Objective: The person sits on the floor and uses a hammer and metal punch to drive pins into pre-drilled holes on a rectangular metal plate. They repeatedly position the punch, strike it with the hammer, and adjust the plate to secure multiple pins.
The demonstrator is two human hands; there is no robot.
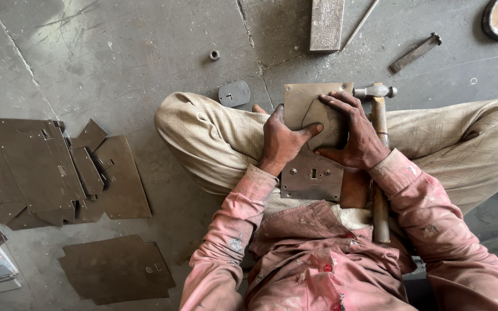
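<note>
Faded pink long-sleeved shirt, red buttons down the front, sleeves smeared with grey grime. Loose beige trousers with a faint check pattern. Hands soiled with dark grease.

Cut metal sheets (pixel 41 173) stacked left; steel block (pixel 325 24), ring (pixel 214 55) on floor.

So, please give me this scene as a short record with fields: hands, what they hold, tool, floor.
left hand: pressing a small plate, thumb on it
right hand: flat on the same small plate
under it: large plate with holes, on the lap
tool: hammer beside the right hand, not held
floor: plate stack to the left, metal block ahead
</note>
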